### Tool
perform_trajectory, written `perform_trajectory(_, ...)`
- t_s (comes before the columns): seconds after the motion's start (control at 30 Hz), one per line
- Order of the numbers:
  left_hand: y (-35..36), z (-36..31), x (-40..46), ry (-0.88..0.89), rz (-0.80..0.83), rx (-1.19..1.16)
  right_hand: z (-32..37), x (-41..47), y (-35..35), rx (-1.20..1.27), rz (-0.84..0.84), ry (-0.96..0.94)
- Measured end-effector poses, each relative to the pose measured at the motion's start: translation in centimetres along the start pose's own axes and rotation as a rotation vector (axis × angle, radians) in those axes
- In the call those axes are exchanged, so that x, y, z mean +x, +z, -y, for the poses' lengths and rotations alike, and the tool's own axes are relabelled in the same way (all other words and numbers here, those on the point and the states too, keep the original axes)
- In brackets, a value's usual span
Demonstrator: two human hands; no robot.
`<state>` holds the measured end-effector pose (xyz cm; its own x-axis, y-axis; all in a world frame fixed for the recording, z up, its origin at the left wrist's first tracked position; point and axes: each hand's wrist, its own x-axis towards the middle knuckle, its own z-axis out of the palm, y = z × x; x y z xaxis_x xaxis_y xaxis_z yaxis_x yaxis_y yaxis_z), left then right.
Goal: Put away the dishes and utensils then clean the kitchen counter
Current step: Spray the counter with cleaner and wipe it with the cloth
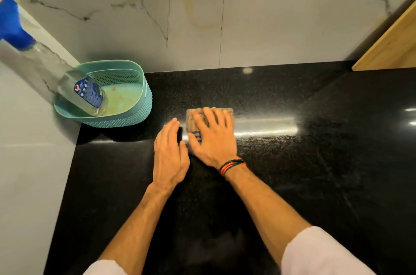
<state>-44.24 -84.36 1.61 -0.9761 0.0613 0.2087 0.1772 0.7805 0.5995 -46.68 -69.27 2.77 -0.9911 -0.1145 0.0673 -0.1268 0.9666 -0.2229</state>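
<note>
A folded tan cloth [228, 114] with blue stripes lies on the black counter [315, 162] near the middle. My right hand [212, 137] lies flat on top of the cloth, fingers spread and pressing it down. My left hand [171, 155] rests beside it on the left, fingers straight, touching the cloth's left edge. A wet streak shines on the counter to the right of the cloth.
A teal perforated basket [137, 105] sits in the back left corner with a clear spray bottle [87, 90], blue-capped, leaning in it. Marble walls close the back and left. A wooden panel [389, 44] stands at the back right.
</note>
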Motion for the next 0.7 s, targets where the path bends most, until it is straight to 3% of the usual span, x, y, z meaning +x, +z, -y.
perform_trajectory(0.27,2.4,-1.2,5.8,0.085,0.140,0.298,-22.6,-1.5,-4.2,-0.213,-0.099,0.384)
perform_trajectory(0.37,3.1,-1.1,7.0,0.059,0.151,0.374,-27.1,-2.5,-5.6,-0.203,-0.101,0.488)
perform_trajectory(0.53,3.0,-1.3,6.8,0.051,0.144,0.390,-23.9,-1.1,-5.0,-0.231,-0.133,0.478)
perform_trajectory(0.7,2.9,-1.4,7.2,0.053,0.135,0.383,-10.9,5.1,-1.9,-0.133,-0.117,0.230)
